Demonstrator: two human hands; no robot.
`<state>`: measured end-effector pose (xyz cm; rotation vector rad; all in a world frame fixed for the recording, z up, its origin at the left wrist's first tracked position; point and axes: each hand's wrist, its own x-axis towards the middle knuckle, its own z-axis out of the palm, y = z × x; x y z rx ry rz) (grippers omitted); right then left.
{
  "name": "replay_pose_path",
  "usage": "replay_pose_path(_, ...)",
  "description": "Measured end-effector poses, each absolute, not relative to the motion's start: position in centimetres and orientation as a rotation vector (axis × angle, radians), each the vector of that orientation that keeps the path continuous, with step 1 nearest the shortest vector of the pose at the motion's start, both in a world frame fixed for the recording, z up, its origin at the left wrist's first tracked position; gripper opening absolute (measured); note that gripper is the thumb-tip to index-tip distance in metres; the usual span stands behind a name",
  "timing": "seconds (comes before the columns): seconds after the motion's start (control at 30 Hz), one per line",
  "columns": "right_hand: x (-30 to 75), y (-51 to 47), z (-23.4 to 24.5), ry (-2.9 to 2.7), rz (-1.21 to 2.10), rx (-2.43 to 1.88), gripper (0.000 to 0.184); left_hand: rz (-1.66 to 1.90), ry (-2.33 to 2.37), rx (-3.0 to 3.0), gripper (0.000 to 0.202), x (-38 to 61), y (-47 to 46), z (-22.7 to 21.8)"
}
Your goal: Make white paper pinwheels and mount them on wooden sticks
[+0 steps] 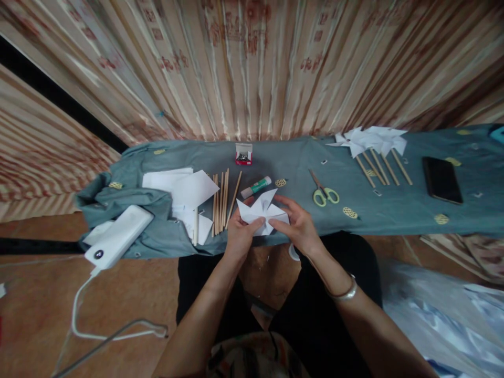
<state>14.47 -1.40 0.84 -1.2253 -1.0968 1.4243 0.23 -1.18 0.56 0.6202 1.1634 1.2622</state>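
Both my hands hold a white folded paper pinwheel (263,211) over the near edge of a grey-blue cloth (394,210). My left hand (239,235) pinches its left side with the thumb on top. My right hand (299,226) grips its right side, fingers curled toward the centre. Just left of it lie several wooden sticks (222,198). Behind it lies a glue stick (255,187) with a green label.
White paper sheets (185,190) and a white power bank (118,236) with a cable lie at the left. A small red box (243,155), yellow-handled scissors (323,192), finished pinwheels on sticks (374,144) and a black phone (441,179) sit behind and to the right. A curtain hangs behind.
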Motion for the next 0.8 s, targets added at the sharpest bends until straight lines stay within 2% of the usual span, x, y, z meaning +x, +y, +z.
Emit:
replay_pose_path(0.3,15.8,0.5,-0.1,-1.124,1.214,-1.303,0.033,1.354,1.148,0.452,0.072,-4.0,-2.8,0.9)
replay_pose_path(0.5,14.0,6.1,3.1,-1.826,0.789,-1.422,0.015,1.320,1.166,0.411,0.072,-5.6,-3.8,0.9)
replay_pose_path(0.67,10.8,12.5,4.8,-2.295,0.336,-1.595,0.020,1.255,1.130,0.412,0.074,-6.2,-4.7,1.3)
replay_pose_path(0.8,9.0,15.6,3.9,-2.356,0.203,-1.690,0.026,1.253,1.123,0.381,0.071,-7.0,-5.6,1.4)
